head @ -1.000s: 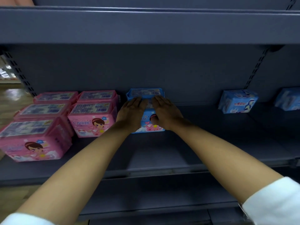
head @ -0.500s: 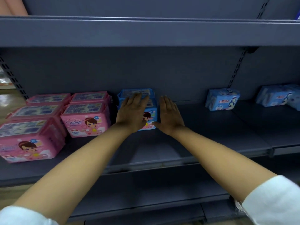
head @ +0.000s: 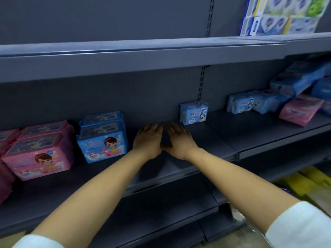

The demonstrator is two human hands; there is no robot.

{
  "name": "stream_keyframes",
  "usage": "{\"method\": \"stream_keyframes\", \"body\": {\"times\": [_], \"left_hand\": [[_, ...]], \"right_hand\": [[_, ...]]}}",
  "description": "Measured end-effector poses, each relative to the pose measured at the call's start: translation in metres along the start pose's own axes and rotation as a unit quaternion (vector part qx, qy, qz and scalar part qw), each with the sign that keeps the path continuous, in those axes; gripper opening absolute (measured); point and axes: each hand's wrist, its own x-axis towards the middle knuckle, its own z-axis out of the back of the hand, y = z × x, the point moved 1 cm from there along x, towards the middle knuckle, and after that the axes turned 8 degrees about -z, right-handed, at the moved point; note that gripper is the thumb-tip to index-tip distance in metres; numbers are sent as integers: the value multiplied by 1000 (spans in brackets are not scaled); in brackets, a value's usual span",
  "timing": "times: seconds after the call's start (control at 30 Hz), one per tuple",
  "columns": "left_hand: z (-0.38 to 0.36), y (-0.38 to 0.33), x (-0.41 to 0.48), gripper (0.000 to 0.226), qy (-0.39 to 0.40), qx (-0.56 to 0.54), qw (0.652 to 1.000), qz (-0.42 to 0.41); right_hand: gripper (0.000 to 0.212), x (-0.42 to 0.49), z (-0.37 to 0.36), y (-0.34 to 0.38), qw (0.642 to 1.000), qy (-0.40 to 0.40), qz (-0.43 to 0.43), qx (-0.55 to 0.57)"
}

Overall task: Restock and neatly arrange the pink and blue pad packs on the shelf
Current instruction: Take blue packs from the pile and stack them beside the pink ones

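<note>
Pink pad packs (head: pixel 38 154) stand in rows at the left of the grey shelf (head: pixel 223 140). To their right stand blue pad packs (head: pixel 103 137), one behind the other. My left hand (head: pixel 148 139) and my right hand (head: pixel 180 139) hover side by side over the bare shelf just right of the blue packs, fingers straight, holding nothing. Further right a small light-blue pack (head: pixel 194 112) stands alone against the back panel.
A jumble of light-blue packs (head: pixel 258 103) and a tilted pink pack (head: pixel 300 110) lies at the far right of the shelf. Boxed goods (head: pixel 281 15) sit on the shelf above. Yellow packages (head: pixel 304 181) lie low at the right.
Both hands have come off the blue packs and moved right over the bare shelf. The view has swung right, bringing more packs at the right into sight.
</note>
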Motion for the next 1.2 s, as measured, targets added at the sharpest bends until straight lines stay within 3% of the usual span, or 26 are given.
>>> {"method": "stream_keyframes", "body": {"times": [0.27, 0.57, 0.97, 1.2], "left_hand": [[-12, -111, 58, 58, 22, -20, 998, -56], [-23, -228, 116, 59, 6, -44, 991, -125], [-37, -309, 189, 57, 2, -56, 981, -187], [-50, -328, 257, 61, -4, -88, 975, -204]], "right_hand": [[68, -34, 40, -110, 997, -2, -62, -34], [73, -71, 69, -231, 992, -10, -127, -13], [61, -73, 82, -328, 982, -14, -187, 25], [26, -26, 81, -377, 976, -22, -216, 30]]}}
